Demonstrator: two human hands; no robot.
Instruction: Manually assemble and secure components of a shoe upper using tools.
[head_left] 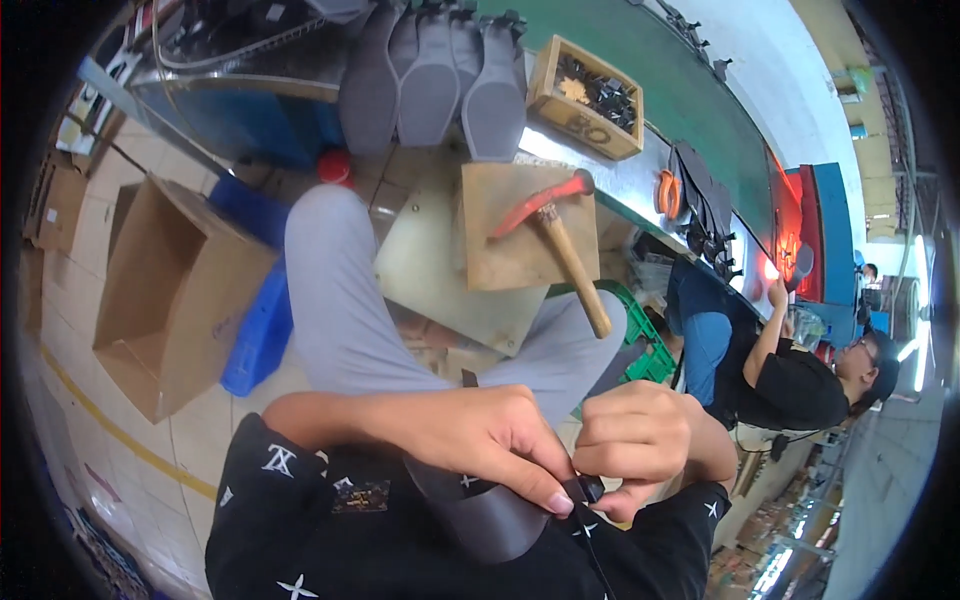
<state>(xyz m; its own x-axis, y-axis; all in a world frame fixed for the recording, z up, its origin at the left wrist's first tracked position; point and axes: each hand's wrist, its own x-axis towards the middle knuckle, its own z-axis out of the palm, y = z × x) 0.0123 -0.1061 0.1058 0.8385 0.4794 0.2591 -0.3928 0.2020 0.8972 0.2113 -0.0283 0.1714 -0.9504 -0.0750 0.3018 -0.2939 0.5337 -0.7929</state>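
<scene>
Close to my chest, my left hand [490,435] is closed around a dark grey shoe [495,528], whose rounded end shows below the fingers. Its thumb and fingers pinch a small black piece [586,490], too covered to name for certain. My right hand [640,440] has its fingers curled in and its thumb bent against the other side of that piece. A thin dark strand hangs from there. Beyond my knees, a hammer [572,262] with a reddish head and a wooden handle lies on a square tan block [490,262].
Several grey shoes [425,95] stand soles outward on the bench. Beside them is a wooden box [548,85] of small black parts. An opened cardboard box [160,290] is at left, a green crate [650,345] at right. Farther right, a person [800,380] works near a glowing heater.
</scene>
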